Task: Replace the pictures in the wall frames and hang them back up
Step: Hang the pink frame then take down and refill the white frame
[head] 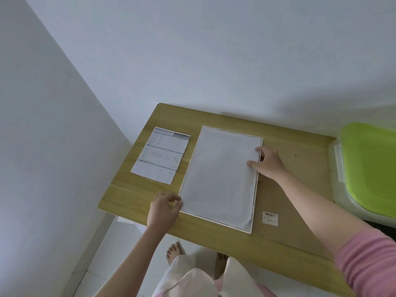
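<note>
A white frame [255,189] lies flat on the wooden desk [132,198], face down as far as I can judge, with a white sheet [218,176] laid inside it; its long axis runs from the near desk edge away toward the wall, leaning a little to the right at the far end. The left hand [164,211] sits at the frame's near left corner, its grip closed in a pinch of thumb and fingers on that corner, though whether it has the sheet alone or the frame edge too I cannot tell; the right hand [267,161] rests on the far half of the right long edge, fingers fairly straight and lying on the sheet, thumb tucked at the frame's side, so its grip is apart and pressing, not clamped. The two hands thus stand diagonally across the frame, the left nearer the person; the sheet's near right corner looks slightly lifted, so I would guess seating it there is what remains. A brown backing board [300,189] with a barcode label [270,218] lies under the right forearm, just right of the frame, so the right hand is the nearer to fetch it. A printed specification sheet [160,155] lies left of the frame; a green-lidded box [372,168] stands at the far right.
</note>
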Tool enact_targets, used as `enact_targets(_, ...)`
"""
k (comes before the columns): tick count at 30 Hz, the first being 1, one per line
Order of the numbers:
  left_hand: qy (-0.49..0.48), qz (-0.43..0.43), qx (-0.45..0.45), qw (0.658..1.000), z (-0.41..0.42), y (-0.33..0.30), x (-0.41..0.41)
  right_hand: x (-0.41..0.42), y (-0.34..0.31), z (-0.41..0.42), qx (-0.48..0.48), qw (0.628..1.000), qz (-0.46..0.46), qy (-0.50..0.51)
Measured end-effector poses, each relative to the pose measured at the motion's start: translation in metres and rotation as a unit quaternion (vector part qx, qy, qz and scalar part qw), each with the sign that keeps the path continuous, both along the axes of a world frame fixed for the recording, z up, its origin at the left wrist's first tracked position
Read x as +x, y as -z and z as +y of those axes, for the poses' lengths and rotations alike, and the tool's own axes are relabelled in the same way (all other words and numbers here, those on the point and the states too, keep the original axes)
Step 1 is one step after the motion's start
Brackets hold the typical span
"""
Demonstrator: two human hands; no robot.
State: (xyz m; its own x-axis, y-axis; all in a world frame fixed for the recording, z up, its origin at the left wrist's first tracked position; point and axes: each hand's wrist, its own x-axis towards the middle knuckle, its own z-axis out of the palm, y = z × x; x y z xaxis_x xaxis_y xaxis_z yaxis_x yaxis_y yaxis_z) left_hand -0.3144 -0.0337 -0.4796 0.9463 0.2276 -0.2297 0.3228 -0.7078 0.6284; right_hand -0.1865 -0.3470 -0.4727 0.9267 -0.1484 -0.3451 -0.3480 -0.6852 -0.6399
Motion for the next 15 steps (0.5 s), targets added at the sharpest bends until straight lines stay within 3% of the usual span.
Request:
enact_targets(7, -0.018, -0.059, -0.023, 0.998, -0.02, -0.009, -0.008, -0.029, -0.011, -0.016, 0.003, 0.997, -0.064, 0.032)
enact_targets(15, 0.103, -0.072, -0.143, 0.982, -0.108, -0.033, -0.01, -0.117, -0.008, -0.058, 0.005, 0.988, -0.087, 0.13)
